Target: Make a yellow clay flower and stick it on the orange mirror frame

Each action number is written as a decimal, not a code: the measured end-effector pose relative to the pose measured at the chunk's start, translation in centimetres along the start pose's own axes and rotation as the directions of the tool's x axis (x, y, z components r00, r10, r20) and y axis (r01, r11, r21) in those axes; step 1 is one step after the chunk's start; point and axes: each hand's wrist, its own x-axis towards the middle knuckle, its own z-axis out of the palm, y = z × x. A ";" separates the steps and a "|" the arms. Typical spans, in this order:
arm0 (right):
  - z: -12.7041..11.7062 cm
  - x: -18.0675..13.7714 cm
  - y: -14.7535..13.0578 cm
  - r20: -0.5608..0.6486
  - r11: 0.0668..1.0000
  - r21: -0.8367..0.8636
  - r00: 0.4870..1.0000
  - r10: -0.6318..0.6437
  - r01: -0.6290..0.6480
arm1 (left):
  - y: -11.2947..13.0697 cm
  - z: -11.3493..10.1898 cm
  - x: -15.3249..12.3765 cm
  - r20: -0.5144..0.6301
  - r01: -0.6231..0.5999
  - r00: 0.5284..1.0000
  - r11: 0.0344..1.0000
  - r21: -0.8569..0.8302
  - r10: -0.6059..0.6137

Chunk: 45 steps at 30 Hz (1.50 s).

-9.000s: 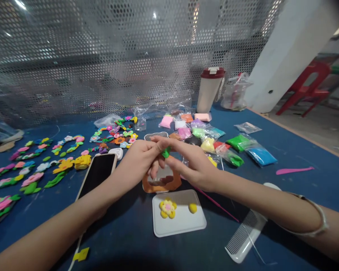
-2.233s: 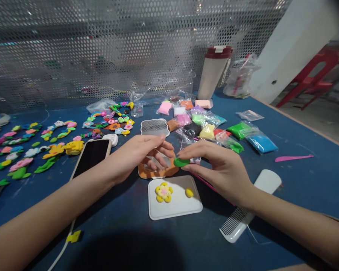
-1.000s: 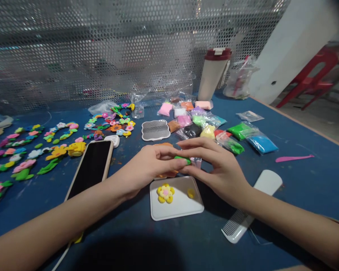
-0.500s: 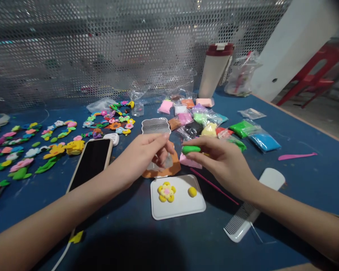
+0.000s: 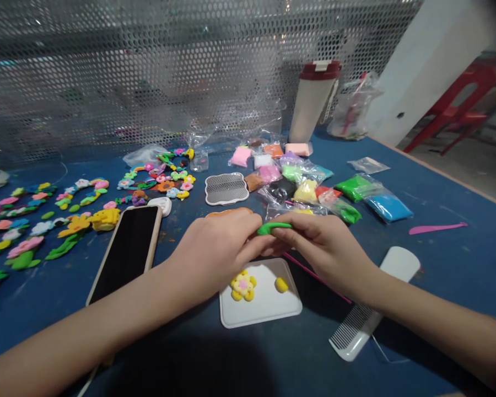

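A piece of green modelling clay is pinched between both hands above the table. My left hand closes on its left end, the fingertips partly hidden behind the hand. On the other end, the thumb and index finger of my right hand grip the clay. Below the hands lies a white tray. It carries a yellow clay flower with a pink centre and a small yellow clay lump.
Bags of coloured clay lie behind the hands, near a mirror and a tumbler. A phone and clay-flower pieces are at left. A white comb, a pink tool and a thin pink stick lie right.
My left hand has moved right and taken hold of the green clay's left end. The clay, earlier only in my right hand, now looks longer and pointed.
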 end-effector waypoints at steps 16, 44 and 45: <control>-0.2 0.6 1.5 -0.201 0.991 -0.030 0.971 -0.131 0.127 | -0.6 -0.4 0.2 0.319 0.214 0.947 0.698 -0.684 0.022; 0.5 -0.4 0.4 0.052 0.854 -0.312 0.905 -0.422 0.416 | 0.6 0.1 -0.5 0.219 0.198 0.974 0.679 -0.707 -0.057; 0.5 -0.5 0.2 -0.014 0.888 -0.254 0.917 -0.400 0.383 | 0.7 0.0 -0.6 0.205 0.192 0.977 0.670 -0.717 -0.061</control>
